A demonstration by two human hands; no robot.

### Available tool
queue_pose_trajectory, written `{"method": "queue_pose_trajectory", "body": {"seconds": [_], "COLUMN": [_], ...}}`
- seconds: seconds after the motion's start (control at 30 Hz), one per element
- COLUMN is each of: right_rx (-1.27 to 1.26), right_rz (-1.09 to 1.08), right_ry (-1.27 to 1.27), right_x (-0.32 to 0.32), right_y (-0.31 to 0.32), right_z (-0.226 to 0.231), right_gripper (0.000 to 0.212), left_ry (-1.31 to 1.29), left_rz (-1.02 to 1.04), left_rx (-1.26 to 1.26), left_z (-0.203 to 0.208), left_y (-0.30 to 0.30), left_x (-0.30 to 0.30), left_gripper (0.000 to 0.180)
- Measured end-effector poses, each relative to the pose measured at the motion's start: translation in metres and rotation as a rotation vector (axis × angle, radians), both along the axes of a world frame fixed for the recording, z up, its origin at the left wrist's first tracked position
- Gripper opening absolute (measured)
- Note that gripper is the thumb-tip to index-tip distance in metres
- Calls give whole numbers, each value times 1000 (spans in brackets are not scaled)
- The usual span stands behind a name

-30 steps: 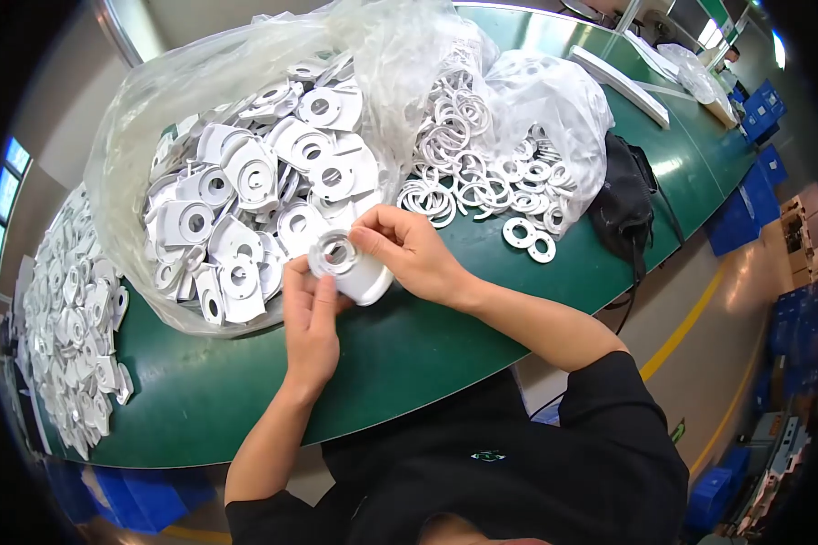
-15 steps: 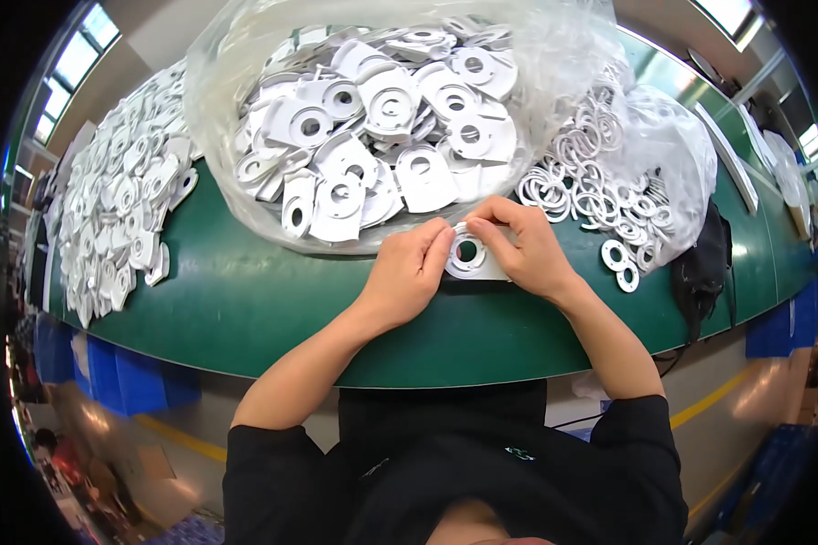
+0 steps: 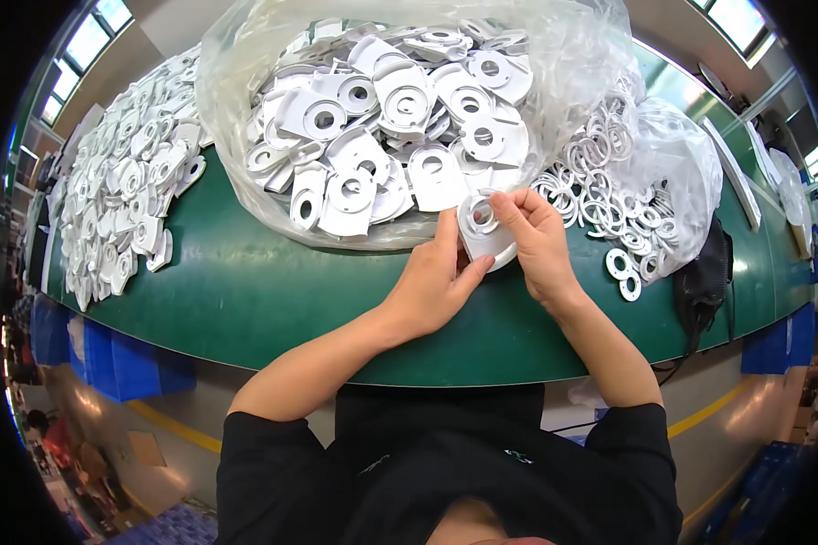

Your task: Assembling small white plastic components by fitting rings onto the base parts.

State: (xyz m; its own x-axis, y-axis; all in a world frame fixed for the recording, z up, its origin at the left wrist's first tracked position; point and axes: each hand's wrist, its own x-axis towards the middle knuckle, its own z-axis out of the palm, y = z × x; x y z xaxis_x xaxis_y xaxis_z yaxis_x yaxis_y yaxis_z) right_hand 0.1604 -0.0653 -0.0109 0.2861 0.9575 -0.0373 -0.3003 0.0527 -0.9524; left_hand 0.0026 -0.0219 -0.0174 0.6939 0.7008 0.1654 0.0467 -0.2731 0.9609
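Observation:
Above the table's front half, my left hand [image 3: 432,280] grips a white plastic plate [image 3: 491,243] with one rounded end, its thumb along the near edge. The plate is tilted up off the table. Over its round opening sits a white plastic ring [image 3: 478,220], which looks slightly off level. My right hand [image 3: 543,247] is closed at the ring's right edge, thumb and index finger pinching there. Whether the ring is fully seated I cannot tell. Just beyond my hands stands an open clear plastic bag [image 3: 232,186] heaped with similar white plates [image 3: 347,193].
Another heap of white plates [image 3: 127,195] covers the left of the green table [image 3: 245,309]. Loose white rings [image 3: 600,145] spill from a clear bag [image 3: 686,150] on the right. A black bag [image 3: 702,282] hangs beside them; blue bins [image 3: 123,363] stand below the table's left edge.
The plate has been raised from the table and turned, its straight side no longer toward me. My left hand has shifted under its near edge; my right fingers have moved round to the ring's right side.

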Motion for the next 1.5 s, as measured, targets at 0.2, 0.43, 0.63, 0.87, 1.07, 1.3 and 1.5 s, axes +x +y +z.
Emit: {"method": "queue_pose_trajectory", "body": {"seconds": [0.2, 0.43, 0.63, 0.87, 1.07, 1.3, 1.5], "right_rx": [-37, -81, -119, -90, -413, -551, -482], "right_rz": [-9, 209, 281, -200, -621, -497, -380], "right_ry": [-455, -342, -514, -1164, -1603, -1538, -1599], "right_x": [-2, 19, 16, 48, 151, 181, 184], "right_y": [-3, -3, -3, -5, -41, -53, -51], "right_z": [7, 23, 6, 36, 39, 19, 21], "right_gripper": [8, 13, 23, 25, 23, 22, 32], "left_ry": [174, -19, 241, 231, -688, 42, 740], "left_rz": [-38, -167, -341, 17, 648, 564, 310], "left_rx": [165, -159, -89, -292, -76, 284, 1019], "left_z": [1, 15, 25, 72, 148, 110, 56], "left_y": [5, 19, 39, 86, 187, 200, 180], "left_x": [-7, -17, -33, -81, -144, -117, -90], "left_gripper": [40, 37, 46, 38, 54, 48, 61]}}
